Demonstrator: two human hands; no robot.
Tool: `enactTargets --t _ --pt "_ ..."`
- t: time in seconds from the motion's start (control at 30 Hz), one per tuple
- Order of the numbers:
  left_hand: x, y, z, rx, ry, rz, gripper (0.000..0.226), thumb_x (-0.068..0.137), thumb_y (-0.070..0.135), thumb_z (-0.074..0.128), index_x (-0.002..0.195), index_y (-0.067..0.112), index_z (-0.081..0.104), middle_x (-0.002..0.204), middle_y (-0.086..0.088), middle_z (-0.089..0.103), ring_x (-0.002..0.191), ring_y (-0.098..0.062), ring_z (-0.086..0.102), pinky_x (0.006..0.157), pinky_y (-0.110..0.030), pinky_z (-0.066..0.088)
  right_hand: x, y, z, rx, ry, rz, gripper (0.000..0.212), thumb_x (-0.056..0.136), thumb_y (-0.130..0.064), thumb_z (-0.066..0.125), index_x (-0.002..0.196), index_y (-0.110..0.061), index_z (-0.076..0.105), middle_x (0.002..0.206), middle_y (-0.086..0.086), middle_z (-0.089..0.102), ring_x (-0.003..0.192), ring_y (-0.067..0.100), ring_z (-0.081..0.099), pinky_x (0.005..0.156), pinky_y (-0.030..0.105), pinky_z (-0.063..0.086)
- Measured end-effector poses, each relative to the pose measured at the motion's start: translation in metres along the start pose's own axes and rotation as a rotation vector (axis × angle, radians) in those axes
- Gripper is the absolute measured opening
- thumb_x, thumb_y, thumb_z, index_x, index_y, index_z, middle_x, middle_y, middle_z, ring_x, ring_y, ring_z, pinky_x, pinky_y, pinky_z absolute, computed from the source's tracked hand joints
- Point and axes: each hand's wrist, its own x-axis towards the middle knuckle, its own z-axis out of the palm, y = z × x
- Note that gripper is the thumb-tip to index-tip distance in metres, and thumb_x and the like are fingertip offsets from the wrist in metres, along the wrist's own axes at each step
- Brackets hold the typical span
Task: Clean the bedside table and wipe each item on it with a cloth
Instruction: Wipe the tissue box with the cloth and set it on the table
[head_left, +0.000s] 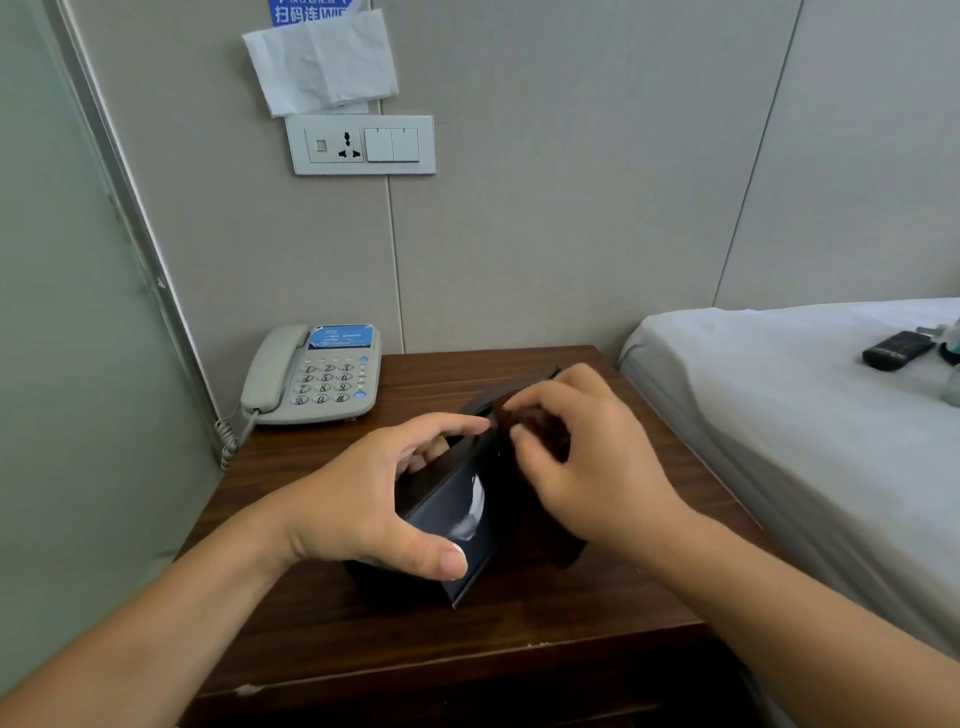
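A glossy black box (457, 519) lies tilted in the middle of the dark wooden bedside table (571, 613). My left hand (374, 499) grips the box from the left, thumb on its near face and fingers curled over its top edge. My right hand (582, 457) holds a small dark brown cloth (540, 426) bunched in its fingers and presses it on the box's upper right side. A grey corded telephone (317, 376) sits at the table's back left corner.
A bed with a white sheet (779, 415) borders the table on the right, with a dark remote (896, 351) lying on it. A socket and switch panel (361, 145) and a white tissue (322, 62) are on the wall behind. A glass partition stands at the left.
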Motion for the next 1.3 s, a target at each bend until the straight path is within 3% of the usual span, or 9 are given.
enactTargets --t 0.1,0.27,0.43,0.57,0.63,0.8,0.97,1.13,1.3 --pt "0.001 0.0 0.002 -0.017 -0.014 0.031 0.099 0.061 0.037 0.094 0.148 0.029 0.049 0.143 -0.001 0.061 0.135 -0.024 0.056 0.116 -0.049 0.043 -0.016 -0.016 -0.004 0.084 -0.143 -0.117 0.021 0.091 -0.03 0.071 0.112 -0.036 0.07 0.102 -0.019 0.049 0.093 0.001 0.057 0.076 0.016 0.049" --pt "-0.001 -0.002 0.0 0.012 0.001 -0.003 0.103 0.056 0.048 0.093 0.148 0.042 0.049 0.138 0.007 0.061 0.131 -0.02 0.057 0.113 -0.041 0.045 0.009 0.011 -0.001 -0.009 0.01 0.093 0.017 0.093 -0.03 0.069 0.109 -0.035 0.069 0.1 -0.018 0.048 0.088 0.0 0.056 0.074 0.015 0.042" --pt "0.002 0.0 0.002 -0.035 -0.007 0.05 0.098 0.06 0.036 0.093 0.148 0.028 0.049 0.144 0.002 0.061 0.136 -0.021 0.056 0.115 -0.036 0.044 -0.021 -0.017 0.0 0.141 -0.14 -0.105 0.02 0.092 -0.028 0.072 0.112 -0.031 0.07 0.104 -0.015 0.05 0.093 0.003 0.057 0.075 0.015 0.048" --pt "-0.001 -0.001 -0.002 -0.046 0.019 0.009 0.099 0.057 0.043 0.091 0.147 0.036 0.05 0.14 0.012 0.061 0.135 -0.014 0.056 0.113 -0.029 0.045 0.008 0.002 0.004 0.076 0.003 0.106 0.017 0.092 -0.029 0.07 0.109 -0.032 0.07 0.099 -0.016 0.05 0.089 -0.003 0.056 0.074 0.008 0.041" --pt "-0.002 -0.001 -0.003 -0.051 0.016 0.002 0.099 0.057 0.042 0.09 0.148 0.035 0.049 0.141 0.012 0.061 0.136 -0.015 0.056 0.114 -0.03 0.045 0.001 -0.003 0.01 0.037 0.037 0.102 0.018 0.093 -0.031 0.069 0.111 -0.031 0.069 0.102 -0.014 0.049 0.088 0.002 0.057 0.075 0.018 0.047" --pt "-0.001 -0.004 -0.004 -0.076 0.032 0.021 0.099 0.06 0.039 0.09 0.15 0.029 0.049 0.146 0.005 0.06 0.139 -0.016 0.054 0.117 -0.034 0.042 -0.02 -0.019 -0.002 0.228 -0.225 -0.128 0.02 0.09 -0.028 0.073 0.109 -0.033 0.073 0.103 -0.012 0.053 0.095 0.005 0.059 0.08 0.016 0.048" --pt "-0.002 -0.004 -0.003 -0.068 0.03 -0.005 0.102 0.056 0.044 0.091 0.148 0.038 0.048 0.134 0.01 0.063 0.129 -0.017 0.059 0.106 -0.024 0.049 0.003 0.004 0.003 0.087 -0.038 0.144 0.02 0.094 -0.032 0.07 0.111 -0.041 0.067 0.104 -0.016 0.051 0.094 -0.004 0.055 0.076 0.001 0.041" --pt "0.0 -0.003 0.004 -0.037 0.006 -0.021 0.119 0.055 0.042 0.096 0.154 0.042 0.03 0.107 0.017 0.062 0.099 -0.004 0.063 0.089 -0.015 0.045 -0.015 0.003 -0.03 0.049 -0.36 0.082 0.012 0.088 -0.039 0.074 0.099 -0.044 0.071 0.096 -0.018 0.061 0.093 -0.003 0.06 0.078 0.012 0.047" --pt "0.0 0.0 0.01 0.053 -0.004 -0.042 0.122 0.051 0.055 0.097 0.149 0.058 0.026 0.12 0.009 0.057 0.118 -0.013 0.057 0.108 -0.029 0.041 -0.011 0.014 -0.052 0.116 -0.342 0.238 0.01 0.086 -0.032 0.077 0.093 -0.038 0.073 0.089 -0.02 0.072 0.084 0.0 0.068 0.073 0.021 0.055"
